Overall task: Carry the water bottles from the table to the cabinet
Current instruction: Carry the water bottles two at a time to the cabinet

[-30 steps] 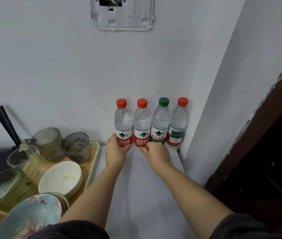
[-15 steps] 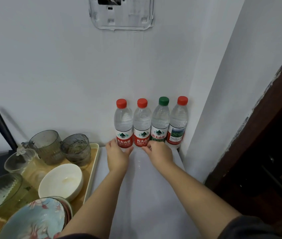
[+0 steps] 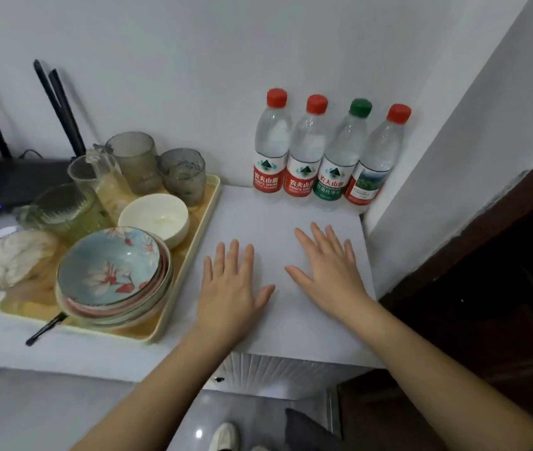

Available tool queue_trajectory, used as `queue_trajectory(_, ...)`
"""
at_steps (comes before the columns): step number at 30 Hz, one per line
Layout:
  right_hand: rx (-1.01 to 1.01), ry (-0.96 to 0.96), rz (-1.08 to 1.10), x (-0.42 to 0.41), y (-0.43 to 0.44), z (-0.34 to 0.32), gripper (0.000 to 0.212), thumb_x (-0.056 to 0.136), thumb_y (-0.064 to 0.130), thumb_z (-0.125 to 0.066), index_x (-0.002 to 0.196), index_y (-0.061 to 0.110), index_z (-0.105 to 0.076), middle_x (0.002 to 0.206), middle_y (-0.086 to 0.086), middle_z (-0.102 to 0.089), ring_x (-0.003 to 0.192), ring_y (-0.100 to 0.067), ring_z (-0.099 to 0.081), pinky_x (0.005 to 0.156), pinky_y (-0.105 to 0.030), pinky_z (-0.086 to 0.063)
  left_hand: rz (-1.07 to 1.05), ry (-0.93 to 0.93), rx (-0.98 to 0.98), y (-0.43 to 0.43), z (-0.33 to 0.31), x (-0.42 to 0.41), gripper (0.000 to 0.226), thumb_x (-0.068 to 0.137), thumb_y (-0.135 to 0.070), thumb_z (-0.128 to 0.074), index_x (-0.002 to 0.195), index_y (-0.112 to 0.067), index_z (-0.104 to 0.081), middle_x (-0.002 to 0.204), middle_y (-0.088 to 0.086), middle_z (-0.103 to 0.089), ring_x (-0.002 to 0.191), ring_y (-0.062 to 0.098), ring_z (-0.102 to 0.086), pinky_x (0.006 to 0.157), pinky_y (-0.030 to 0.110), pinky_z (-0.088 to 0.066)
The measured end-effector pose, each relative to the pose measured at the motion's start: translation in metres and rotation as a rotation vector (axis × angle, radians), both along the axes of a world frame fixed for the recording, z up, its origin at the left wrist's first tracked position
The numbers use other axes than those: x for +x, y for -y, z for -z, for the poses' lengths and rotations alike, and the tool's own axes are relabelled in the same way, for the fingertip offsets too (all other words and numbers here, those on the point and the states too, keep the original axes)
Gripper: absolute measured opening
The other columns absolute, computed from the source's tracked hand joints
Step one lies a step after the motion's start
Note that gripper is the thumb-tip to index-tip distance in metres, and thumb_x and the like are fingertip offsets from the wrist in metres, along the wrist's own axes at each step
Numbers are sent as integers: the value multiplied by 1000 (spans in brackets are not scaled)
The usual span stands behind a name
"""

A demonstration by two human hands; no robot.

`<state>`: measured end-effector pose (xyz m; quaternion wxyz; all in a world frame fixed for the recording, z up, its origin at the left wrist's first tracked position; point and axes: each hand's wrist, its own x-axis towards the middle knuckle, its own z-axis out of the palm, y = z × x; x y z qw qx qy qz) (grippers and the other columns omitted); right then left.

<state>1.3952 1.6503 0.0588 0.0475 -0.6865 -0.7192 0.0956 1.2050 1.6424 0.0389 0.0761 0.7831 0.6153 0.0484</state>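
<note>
1. Head view, hands: left hand (image 3: 231, 284) and right hand (image 3: 333, 271) lie palm-down on the white tabletop (image 3: 258, 219) with fingers spread. Both are released and hold nothing.
2. Task items: four clear plastic water bottles (image 3: 307, 154) stand upright in a touching row at the far right, against the wall. Three have red caps; the green-capped bottle (image 3: 343, 157) is third from the left. All are well apart from both hands. I cannot tell whether this surface is the table or the cabinet top, so progress is unclear.
3. Risk: the row is packed tight, so pulling one bottle out would likely tip its neighbour.
4. Risk: the rightmost bottle (image 3: 377, 161) sits in the wall corner with little finger room, so a weak pinch could slip.
5. Risk: the pale yellow plastic tray (image 3: 190, 255) is just left of the left hand. A careless elbow swing could hit the stacked crockery.
6. Containers: the bottles look filled, though the level is hard to read. The tray holds:
   - a stack of blue floral ceramic bowls (image 3: 108, 265)
   - a white ceramic bowl (image 3: 154, 216) with a faint pale smear inside
   - a green ribbed glass bowl (image 3: 63, 209)
   - grey tinted glass cups (image 3: 182, 174) — the glassware looks empty
</note>
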Motion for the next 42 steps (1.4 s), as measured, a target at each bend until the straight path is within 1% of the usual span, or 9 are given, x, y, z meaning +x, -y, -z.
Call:
queue_trajectory(2,-22,10,-84,-1,15,5,71,95,60,-35,154,36,-4,164,0,3,150,-24,10,119,-51,4,-27,-6,13,23,6,-6,86,85,-67,-12,152,-14,-23,158,17,-21,147,37,-13,117,50,-10)
queue_trajectory(4,-41,17,-169,-1,29,13,73,94,64,-32,154,37,-1,164,0,5,150,-23,11,119,-51,4,-74,12,34,47,13,-9,81,88,-64,-22,146,-9,-39,151,20,-36,142,41,-27,113,54,-23)
queue_trajectory(6,-66,6,-257,-3,42,17,77,87,71,-20,154,38,0,164,1,5,150,-22,11,119,-51,4,-132,42,50,71,18,-11,77,90,-61,-28,143,-7,-43,148,22,-40,139,43,-32,110,56,-28)
queue_trajectory(9,-110,-20,-404,-11,63,23,80,81,71,-10,154,37,0,164,2,6,150,-21,13,118,-49,8,-241,103,69,113,24,-11,74,92,-60,-29,145,-8,-40,151,19,-37,142,39,-28,113,50,-22)
queue_trajectory(13,-106,-75,-607,-26,88,28,74,88,64,-19,155,33,-9,164,0,-1,151,-21,8,116,-47,14,-390,188,33,173,32,-13,71,94,-57,-30,150,-13,-31,157,13,-25,148,31,-13,117,44,-10)
queue_trajectory(21,-76,6,-1016,-81,122,36,68,93,56,-26,154,26,-18,162,-8,-15,150,-30,-5,118,-57,3,-819,224,6,281,42,-30,69,95,-55,-29,149,-12,-32,156,13,-28,148,29,-13,118,42,-9)
queue_trajectory(29,-141,134,-1441,-176,203,61,73,90,60,-18,155,30,-9,164,-7,-5,151,-29,4,115,-53,11,-1289,135,-136,394,68,-37,71,92,-56,-28,145,-9,-40,152,17,-35,143,39,-26,112,56,-21)
queue_trajectory(37,-152,231,-1822,-255,338,66,70,97,55,-34,155,31,-4,164,-5,4,150,-28,11,117,-55,8,-1743,163,-223,521,77,-32,74,89,-58,-27,139,-7,-47,146,21,-43,137,43,-35,104,66,-30)
queue_trajectory(42,-151,255,-1997,-286,418,74,71,98,55,-34,155,31,1,164,-4,9,150,-28,12,118,-56,6,-1978,207,-269,582,78,-28,77,91,-61,-21,151,-13,-27,158,16,-22,147,38,-13,113,62,-12)
